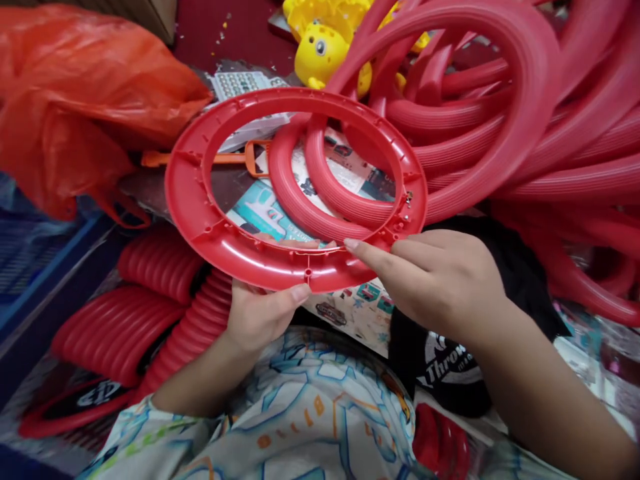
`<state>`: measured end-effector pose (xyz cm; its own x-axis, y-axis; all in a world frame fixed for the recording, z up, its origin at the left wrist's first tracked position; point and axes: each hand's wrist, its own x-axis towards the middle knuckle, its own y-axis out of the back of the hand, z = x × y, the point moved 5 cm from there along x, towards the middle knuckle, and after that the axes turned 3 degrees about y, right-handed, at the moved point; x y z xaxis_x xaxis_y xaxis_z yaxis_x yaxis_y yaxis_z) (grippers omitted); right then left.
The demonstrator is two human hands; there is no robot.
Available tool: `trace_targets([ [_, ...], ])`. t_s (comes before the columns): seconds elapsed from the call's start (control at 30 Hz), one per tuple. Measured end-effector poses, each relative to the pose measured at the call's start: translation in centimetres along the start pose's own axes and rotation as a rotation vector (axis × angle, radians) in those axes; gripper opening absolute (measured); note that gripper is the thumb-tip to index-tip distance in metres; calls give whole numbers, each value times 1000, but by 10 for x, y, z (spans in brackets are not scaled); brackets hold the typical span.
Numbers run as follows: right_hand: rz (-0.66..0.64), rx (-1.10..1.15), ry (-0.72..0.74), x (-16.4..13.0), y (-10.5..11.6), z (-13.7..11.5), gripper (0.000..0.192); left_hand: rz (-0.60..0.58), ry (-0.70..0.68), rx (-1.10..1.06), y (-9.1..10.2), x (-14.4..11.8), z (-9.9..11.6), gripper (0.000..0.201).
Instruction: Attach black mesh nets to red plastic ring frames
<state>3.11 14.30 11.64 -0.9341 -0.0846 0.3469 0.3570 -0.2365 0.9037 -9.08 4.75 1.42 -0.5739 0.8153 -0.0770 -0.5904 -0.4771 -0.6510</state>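
A hollow red plastic ring (187, 200) is held tilted in front of me, its ribbed inner side facing up. My left hand (263, 317) grips its near edge, thumb on the outer rim and fingers underneath, their tips showing through the opening. The index finger of my right hand (445, 280) is stretched out, its tip on the inner rim. Its other fingers are curled, and its thumb is hidden. A thin pale line, perhaps a wire, runs along the inner rim to that fingertip. Small metallic parts (409, 199) sit in the ring's right side.
Large ribbed red hoops (530, 153) pile up at the right, near a yellow toy (320, 57). An orange plastic bag (85, 100) lies at the left above stacked red rings (120, 327). An orange-handled tool (230, 159) and black printed fabric (450, 373) are nearby.
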Motion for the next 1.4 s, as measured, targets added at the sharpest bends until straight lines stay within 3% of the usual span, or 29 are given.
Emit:
trace_targets([
  [0.27, -49, 159, -2, 38, -19, -18, 30, 196, 43, -143, 24, -6, 3, 52],
  [0.47, -26, 331, -174, 48, -36, -23, 25, 267, 42, -178, 32, 3, 4, 46],
  [0.77, -63, 397, -453, 52, -36, -29, 24, 272, 9, -162, 33, 4, -1, 59],
  [0.97, -70, 265, -454, 47, -37, -35, 29, 286, 41, -140, 38, 5, 0, 57],
  [1.2, -33, 239, -515, 40, -40, -44, 27, 307, 106, -189, 49, 5, 7, 37],
  [1.3, 17, 265, -513, 44, -40, -47, 24, 285, 70, -198, 51, -1, 9, 27],
  [1.4, 67, 310, -527, 47, -43, -48, 21, 185, -36, -208, 46, -10, 7, 29],
])
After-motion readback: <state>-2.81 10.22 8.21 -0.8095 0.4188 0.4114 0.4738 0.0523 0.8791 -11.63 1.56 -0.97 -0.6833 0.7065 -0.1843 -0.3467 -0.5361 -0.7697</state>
